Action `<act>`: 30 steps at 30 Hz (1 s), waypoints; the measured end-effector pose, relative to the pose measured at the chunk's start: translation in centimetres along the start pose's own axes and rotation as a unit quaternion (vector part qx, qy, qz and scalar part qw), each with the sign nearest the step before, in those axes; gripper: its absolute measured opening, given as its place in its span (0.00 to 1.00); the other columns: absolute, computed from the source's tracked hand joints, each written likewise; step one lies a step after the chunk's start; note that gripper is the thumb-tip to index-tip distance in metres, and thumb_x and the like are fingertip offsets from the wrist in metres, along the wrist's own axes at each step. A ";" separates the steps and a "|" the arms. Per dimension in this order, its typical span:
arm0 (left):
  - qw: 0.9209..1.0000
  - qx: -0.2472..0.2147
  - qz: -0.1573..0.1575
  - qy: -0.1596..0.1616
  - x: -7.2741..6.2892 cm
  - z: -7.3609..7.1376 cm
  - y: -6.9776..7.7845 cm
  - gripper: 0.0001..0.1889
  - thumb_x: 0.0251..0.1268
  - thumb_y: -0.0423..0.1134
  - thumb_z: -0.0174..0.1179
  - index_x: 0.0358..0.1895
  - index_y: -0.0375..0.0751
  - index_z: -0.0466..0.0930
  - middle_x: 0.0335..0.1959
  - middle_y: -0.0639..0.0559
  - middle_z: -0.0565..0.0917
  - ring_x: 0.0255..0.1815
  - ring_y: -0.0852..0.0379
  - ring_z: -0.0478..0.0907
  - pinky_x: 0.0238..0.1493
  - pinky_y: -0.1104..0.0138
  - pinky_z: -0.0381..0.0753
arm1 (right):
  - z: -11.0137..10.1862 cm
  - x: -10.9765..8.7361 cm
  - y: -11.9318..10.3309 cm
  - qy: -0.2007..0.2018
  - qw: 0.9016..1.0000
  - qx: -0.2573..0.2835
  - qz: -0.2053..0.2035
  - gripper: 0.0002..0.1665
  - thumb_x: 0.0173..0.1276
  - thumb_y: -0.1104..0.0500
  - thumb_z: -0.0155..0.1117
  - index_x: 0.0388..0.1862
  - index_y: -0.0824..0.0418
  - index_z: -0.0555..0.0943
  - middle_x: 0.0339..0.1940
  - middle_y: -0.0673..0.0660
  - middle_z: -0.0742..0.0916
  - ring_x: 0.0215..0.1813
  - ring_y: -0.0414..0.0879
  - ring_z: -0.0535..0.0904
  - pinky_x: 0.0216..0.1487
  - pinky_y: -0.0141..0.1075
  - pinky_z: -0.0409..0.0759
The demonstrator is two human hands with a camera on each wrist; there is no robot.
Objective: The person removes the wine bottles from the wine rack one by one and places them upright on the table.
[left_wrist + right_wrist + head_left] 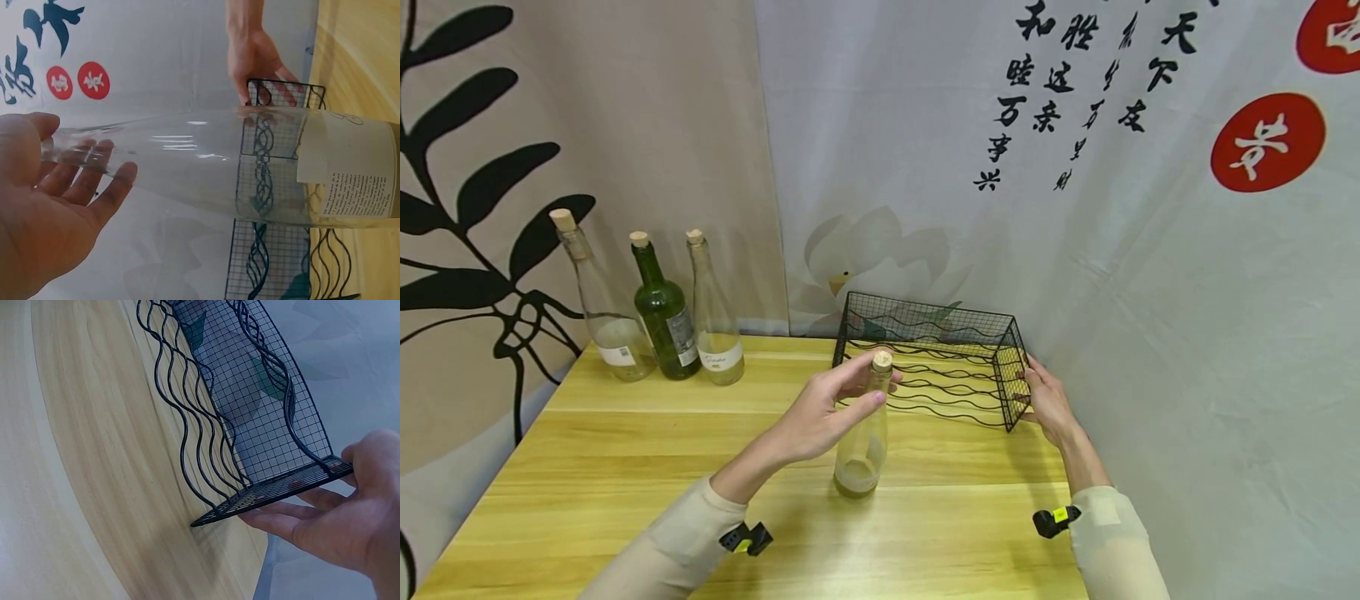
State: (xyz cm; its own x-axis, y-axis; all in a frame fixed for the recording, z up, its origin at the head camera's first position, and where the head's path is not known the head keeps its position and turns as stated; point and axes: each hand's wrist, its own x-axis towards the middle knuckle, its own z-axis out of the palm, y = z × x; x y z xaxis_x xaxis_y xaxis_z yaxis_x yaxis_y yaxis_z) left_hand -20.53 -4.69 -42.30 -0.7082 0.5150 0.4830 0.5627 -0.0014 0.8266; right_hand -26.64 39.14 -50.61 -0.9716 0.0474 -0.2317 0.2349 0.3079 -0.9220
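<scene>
A clear glass bottle (861, 454) with a cork stopper (882, 360) stands upright on the wooden table. My left hand (831, 408) is around its neck, thumb on the near side and fingers behind. The left wrist view shows the bottle's white label (359, 165) and the fingers (112, 194) loosely bent at the neck. At the back of the table, a black wire rack (925, 321) with wavy rods lies behind the bottle. My right hand (350, 512) holds the rack's right end panel, thumb at its upper edge and fingers against the outer mesh.
Three corked bottles stand at the back left: a tall clear one (617, 333), a green one (662, 304) and another clear one (718, 333). A printed cloth (880, 150) hangs right behind the wooden table (625, 492), and continues along its right side.
</scene>
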 end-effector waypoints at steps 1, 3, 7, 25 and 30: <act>1.000 0.000 0.000 0.000 0.0 0.0 0.0 0.28 0.88 0.32 0.61 0.85 0.44 0.72 0.66 0.36 0.91 0.63 0.53 0.92 0.64 0.63 0.94 | 0.0 0.0 0.0 -0.001 1.000 -0.001 0.000 0.37 0.99 0.49 0.32 0.99 0.43 0.39 0.99 0.62 0.39 0.96 0.76 0.39 0.83 0.82 0.65; 1.000 0.001 -0.001 0.001 0.0 0.0 0.0 0.27 0.88 0.32 0.61 0.85 0.44 0.73 0.66 0.37 0.92 0.63 0.54 0.92 0.63 0.63 0.94 | 0.0 0.0 0.0 -0.001 1.000 -0.002 0.001 0.37 0.99 0.48 0.32 0.99 0.43 0.39 0.99 0.62 0.39 0.96 0.76 0.39 0.83 0.83 0.64; 1.000 0.009 -0.001 0.002 0.0 -0.1 -0.1 0.26 0.89 0.32 0.61 0.83 0.44 0.75 0.65 0.42 0.93 0.64 0.52 0.92 0.63 0.62 0.94 | 0.0 0.0 0.0 -0.002 1.000 -0.004 0.000 0.38 0.99 0.46 0.32 0.99 0.41 0.38 0.99 0.62 0.39 0.95 0.77 0.40 0.83 0.83 0.64; 1.000 0.022 0.005 -0.001 0.1 -0.1 0.1 0.20 0.90 0.32 0.59 0.77 0.40 0.78 0.60 0.45 0.93 0.63 0.52 0.91 0.64 0.60 0.94 | 0.1 -0.3 0.0 -0.004 1.000 -0.003 0.003 0.38 0.99 0.46 0.31 0.99 0.43 0.37 0.99 0.62 0.38 0.95 0.79 0.41 0.83 0.83 0.64; 1.000 0.021 0.001 0.004 0.0 -0.2 0.3 0.21 0.89 0.32 0.59 0.78 0.39 0.78 0.60 0.44 0.94 0.62 0.50 0.92 0.64 0.61 0.94 | 0.1 -0.3 0.0 -0.002 1.000 -0.006 0.004 0.38 0.99 0.45 0.32 0.99 0.43 0.37 0.99 0.62 0.38 0.96 0.77 0.39 0.83 0.82 0.65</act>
State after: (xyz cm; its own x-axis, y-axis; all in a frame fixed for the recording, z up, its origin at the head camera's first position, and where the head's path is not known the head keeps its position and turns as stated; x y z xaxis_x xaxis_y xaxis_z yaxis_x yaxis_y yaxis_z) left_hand -20.43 -4.85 -42.07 -0.7107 0.5080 0.4866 0.5808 0.0334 0.8134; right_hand -26.35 39.03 -50.55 -0.9698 0.0467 -0.2392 0.2414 0.3183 -0.9167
